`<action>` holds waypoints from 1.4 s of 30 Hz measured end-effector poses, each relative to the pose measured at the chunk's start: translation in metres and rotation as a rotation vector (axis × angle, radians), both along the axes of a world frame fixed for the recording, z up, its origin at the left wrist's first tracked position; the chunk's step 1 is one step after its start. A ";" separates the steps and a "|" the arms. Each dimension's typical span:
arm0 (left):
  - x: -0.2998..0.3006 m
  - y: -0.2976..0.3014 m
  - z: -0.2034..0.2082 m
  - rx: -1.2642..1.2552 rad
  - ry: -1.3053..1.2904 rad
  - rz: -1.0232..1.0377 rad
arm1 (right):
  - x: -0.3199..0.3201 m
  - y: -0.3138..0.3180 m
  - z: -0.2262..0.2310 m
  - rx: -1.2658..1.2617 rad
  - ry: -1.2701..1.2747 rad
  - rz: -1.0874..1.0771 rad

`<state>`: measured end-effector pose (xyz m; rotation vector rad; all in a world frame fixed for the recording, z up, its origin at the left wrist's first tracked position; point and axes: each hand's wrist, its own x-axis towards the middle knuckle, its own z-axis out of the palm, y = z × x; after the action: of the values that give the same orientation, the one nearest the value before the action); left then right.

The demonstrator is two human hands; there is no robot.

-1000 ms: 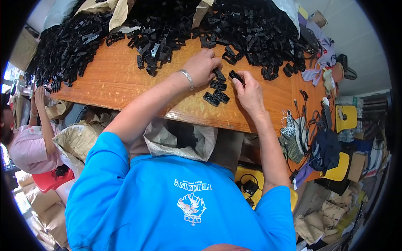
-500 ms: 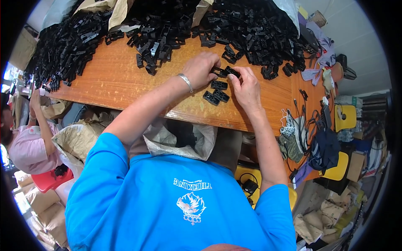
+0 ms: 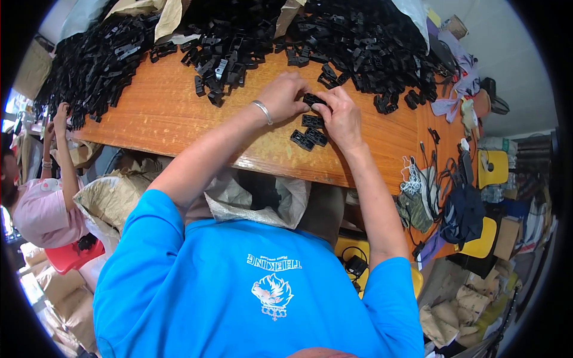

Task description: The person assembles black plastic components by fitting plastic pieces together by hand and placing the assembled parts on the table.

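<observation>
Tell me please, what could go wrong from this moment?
1. The small black part between the left grip and the right grip might slip, since it is small and held only by the fingers.
2. The three loose black parts lie close to the right grip, which could knock them.
3. If nudged toward the person, they might fall off the wooden table, perhaps into the open sack.
</observation>
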<state>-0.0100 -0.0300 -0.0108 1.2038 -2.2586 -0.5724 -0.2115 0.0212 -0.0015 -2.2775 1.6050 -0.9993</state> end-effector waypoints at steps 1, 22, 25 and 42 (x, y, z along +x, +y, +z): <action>0.006 -0.006 0.001 0.111 0.087 -0.063 | -0.001 0.000 0.001 0.004 0.011 0.014; -0.036 -0.021 0.021 -0.055 -0.015 0.090 | -0.046 -0.045 0.012 0.185 -0.004 -0.174; -0.045 -0.028 0.011 -0.114 -0.143 0.072 | -0.038 -0.068 0.011 0.163 0.060 -0.255; -0.019 0.004 0.007 -0.147 0.034 0.037 | -0.038 -0.020 0.031 0.348 0.145 -0.242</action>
<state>-0.0295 -0.0262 -0.0039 1.1512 -2.2034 -0.4026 -0.2495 0.0014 0.0293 -1.9947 1.9712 -0.5489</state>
